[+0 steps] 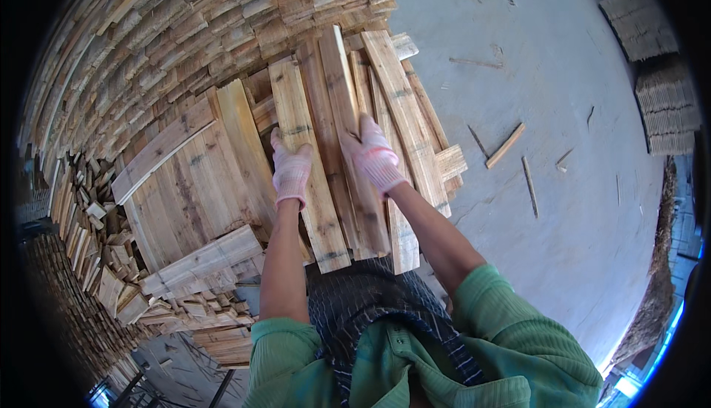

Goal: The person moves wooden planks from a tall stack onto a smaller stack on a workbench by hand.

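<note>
Gripping plank [338,86] in right hand [372,155]; touching another board [320,208] with left hand [291,169], unable to tell if closed. Probably stiff, light, splintery; best held by long edges.

Scrap-strewn grey floor [548,282]

A tall wall of layered boards [222,15] rises far left. On the floor, toward the right, lie a short light wood strip [505,146], a thinner sliver [529,186] just beside it and a slim stick [475,62] farther off. A ridged grey-brown stack [669,104] stands far right. Jumbled offcuts [111,287] fill the left, near a dark slat stack [63,297].
</note>
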Demonstrator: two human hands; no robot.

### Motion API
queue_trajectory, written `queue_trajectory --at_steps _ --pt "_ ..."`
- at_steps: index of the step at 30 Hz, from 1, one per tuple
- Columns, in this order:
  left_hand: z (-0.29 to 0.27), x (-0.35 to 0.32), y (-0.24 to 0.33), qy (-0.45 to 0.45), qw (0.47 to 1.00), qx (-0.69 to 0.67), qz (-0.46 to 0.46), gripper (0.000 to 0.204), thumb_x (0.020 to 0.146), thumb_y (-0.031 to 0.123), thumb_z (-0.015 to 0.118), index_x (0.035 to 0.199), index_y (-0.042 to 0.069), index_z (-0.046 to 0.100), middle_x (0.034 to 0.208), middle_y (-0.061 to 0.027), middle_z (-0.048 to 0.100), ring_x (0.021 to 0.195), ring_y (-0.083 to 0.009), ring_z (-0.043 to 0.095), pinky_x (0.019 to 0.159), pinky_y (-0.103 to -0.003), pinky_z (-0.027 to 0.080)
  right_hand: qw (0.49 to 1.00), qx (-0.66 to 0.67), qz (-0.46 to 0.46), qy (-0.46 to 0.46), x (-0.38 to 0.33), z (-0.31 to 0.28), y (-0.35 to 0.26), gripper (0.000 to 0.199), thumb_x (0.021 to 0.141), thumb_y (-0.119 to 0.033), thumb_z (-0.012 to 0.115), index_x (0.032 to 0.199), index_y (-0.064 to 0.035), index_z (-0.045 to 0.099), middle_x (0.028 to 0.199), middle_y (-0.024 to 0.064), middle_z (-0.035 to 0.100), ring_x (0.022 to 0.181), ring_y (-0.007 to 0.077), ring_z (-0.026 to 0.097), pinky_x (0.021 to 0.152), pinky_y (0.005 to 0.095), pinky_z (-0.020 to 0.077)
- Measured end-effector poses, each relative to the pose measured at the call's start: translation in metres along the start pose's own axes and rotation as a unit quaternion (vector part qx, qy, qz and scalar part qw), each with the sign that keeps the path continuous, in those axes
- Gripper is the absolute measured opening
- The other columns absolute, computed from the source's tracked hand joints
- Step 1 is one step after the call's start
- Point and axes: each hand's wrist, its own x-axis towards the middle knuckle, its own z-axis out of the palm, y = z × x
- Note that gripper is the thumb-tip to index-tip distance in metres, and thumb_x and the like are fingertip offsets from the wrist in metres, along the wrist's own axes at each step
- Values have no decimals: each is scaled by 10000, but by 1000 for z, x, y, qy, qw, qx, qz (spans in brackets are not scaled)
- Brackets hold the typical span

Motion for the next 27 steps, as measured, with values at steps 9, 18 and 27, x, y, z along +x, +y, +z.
queue_trajectory --at_steps 9,18,27 --pt "12 -20 63 -159 969 178 60 1267 757 650 770 1629 237 -50 1604 -364 68 1465 -530 213 1230 -546 212 975 -178 130 17 10 -101 30 1036 841 -440 773 1602 -92 163 1387 305 481 1238 428 580 1036 455 505" --pt "9 -14 22 -109 979 170 3 1050 814 358 786 1626 300 123 1588 -298 158 1331 -477 480 1094 -503 448 991 -43 124 -24 30 -113 68 1135 781 -445 814 1628 -126 130 1487 295 384 1348 393 482 1106 433 451" --pt "12 -16 -6 52 855 458 238 977 794 538 712 1554 130 252 1575 -270 229 1479 -469 201 1124 -661 242 961 -201 189 -7 -57 -43 20 1187 783 -430 797 1632 -162 12 1290 325 438 1163 488 558 969 540 513"
